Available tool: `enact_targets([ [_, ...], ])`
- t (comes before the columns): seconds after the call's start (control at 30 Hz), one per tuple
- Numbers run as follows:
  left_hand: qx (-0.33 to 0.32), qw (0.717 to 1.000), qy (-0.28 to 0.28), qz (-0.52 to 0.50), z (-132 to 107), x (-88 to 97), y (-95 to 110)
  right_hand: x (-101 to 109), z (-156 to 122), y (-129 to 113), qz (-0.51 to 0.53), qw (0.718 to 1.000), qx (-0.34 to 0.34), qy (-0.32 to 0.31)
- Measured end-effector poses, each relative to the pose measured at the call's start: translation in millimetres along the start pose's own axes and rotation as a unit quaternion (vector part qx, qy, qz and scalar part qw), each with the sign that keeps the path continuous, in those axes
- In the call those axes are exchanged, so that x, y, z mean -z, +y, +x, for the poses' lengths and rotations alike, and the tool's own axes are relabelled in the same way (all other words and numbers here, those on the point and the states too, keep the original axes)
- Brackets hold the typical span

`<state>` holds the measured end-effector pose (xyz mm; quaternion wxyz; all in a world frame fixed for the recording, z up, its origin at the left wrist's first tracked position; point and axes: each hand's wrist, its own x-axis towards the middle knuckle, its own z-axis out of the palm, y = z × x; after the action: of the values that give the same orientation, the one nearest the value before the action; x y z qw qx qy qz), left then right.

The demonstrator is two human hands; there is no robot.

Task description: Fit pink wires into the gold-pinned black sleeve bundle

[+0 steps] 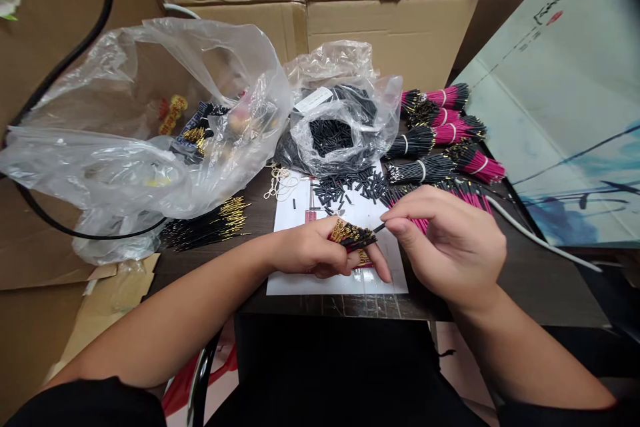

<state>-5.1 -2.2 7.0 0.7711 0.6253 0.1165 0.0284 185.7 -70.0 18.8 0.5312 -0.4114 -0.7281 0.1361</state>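
Note:
My left hand is closed around a small bundle of wires with gold-coloured ring ends and black sleeves. One finger of that hand stretches out over the white paper. Between thumb and forefinger, my right hand pinches a short black tube, held close against the bundle's right end. Whether the tube touches a wire is too small to tell. Loose black tubes lie scattered on the paper just beyond both hands.
An open clear bag of black tubes stands behind the paper. Tied black and pink wire bundles are stacked at right. Left are a large plastic bag and loose gold-tipped black wires. Cardboard closes off the dark table's back.

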Motion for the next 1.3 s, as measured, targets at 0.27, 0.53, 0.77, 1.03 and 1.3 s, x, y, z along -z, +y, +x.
enact_targets([
  [0.27, 0.058, 0.992, -0.025, -0.109, -1, 1.4, 0, 2, 0, 1, 0.004, 0.999, 0.012, -0.035],
  [0.53, 0.083, 0.977, -0.051, -0.192, -1, 1.9, -9, 0, 1, 0, 0.016, 0.999, -0.001, -0.039],
  [0.77, 0.1, 0.972, -0.067, -0.202, -2, 1.7, -6, 0, 1, 0, 0.012, 0.999, -0.009, -0.043],
  [1.03, 0.093, 0.985, -0.051, -0.136, -3, -1.8, 4, 2, 2, 1, 0.012, 0.998, -0.012, -0.06],
  [1.3, 0.096, 0.978, -0.057, -0.177, -2, -0.9, -2, 0, 3, 1, 0.008, 0.999, -0.007, -0.042],
])
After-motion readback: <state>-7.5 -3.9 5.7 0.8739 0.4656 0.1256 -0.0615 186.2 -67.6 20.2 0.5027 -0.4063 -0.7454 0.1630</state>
